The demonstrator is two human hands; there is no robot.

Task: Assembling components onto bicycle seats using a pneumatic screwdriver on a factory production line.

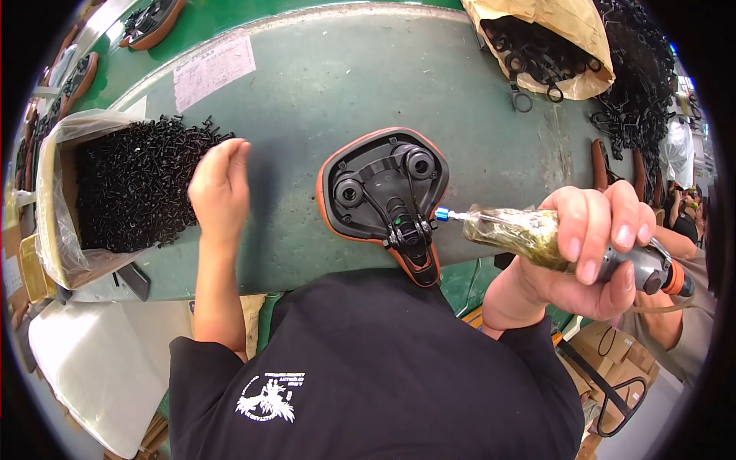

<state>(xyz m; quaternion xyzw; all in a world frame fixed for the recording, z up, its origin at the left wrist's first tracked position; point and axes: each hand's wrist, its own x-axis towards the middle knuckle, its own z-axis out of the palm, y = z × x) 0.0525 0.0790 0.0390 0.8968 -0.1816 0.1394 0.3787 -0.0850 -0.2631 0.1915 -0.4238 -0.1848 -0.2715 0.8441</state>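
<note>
A bicycle saddle [371, 172] lies upside down on the workbench before me, showing its black underside, rails and clamp, with a brown rim. My right hand [602, 245] is wrapped around a power screwdriver [514, 232], whose body is bound in clear film. Its blue-collared tip points left, close beside the saddle's clamp; whether it touches cannot be told. At the left, my left hand [221, 184] is at the right edge of a box of black screws [138, 184]. Its fingers are pressed together, and anything pinched in them is too small to make out.
A paper bag [556, 38] of black ring-ended parts lies open at the far right, next to a heap of black parts [632, 84]. A paper sheet [215, 71] rests on the green workbench [337, 69]. More saddles [152, 23] stand beyond its far edge. Another person [667, 326] is at the right.
</note>
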